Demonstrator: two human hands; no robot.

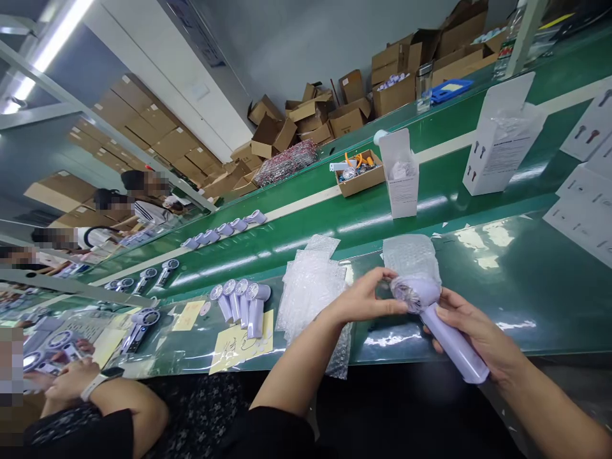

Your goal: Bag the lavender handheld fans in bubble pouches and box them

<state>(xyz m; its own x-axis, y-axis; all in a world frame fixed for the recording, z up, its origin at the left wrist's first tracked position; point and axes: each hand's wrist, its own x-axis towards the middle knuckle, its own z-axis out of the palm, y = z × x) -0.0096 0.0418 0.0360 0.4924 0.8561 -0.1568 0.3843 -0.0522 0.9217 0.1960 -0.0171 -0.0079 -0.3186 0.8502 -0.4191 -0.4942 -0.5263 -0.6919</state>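
While it lies slanted across the lower right of the frame, the lilac handheld fan (437, 322) is held at both ends: its round head points up-left toward the centre and its handle runs down-right. The right hand (478, 335) is wrapped around the handle, fingers curled over it and thumb lying along the top. The left hand (364, 298) comes in from the lower middle of the frame and pinches at the fan's head with thumb and fingertips pressed together on it. Just behind the head, a bubble-wrap bag (411, 256) lies flat on the green table (526, 287).

To the left of the hands, near the centre of the frame, sits a loose stack of bubble-wrap bags (310, 287), and left of that a cluster of four lilac fans (241, 303) lying over a yellow paper sheet (241, 347). Above them, a green conveyor belt (363, 217) crosses the frame from lower left to upper right, carrying a row of fans (224, 229), an open white box (400, 172) and a taller white box (502, 137). A small cardboard tray of parts (358, 173) stands just beside the open box. At the lower left a co-worker's hand (71, 379) wearing a wristwatch rests near more fans.
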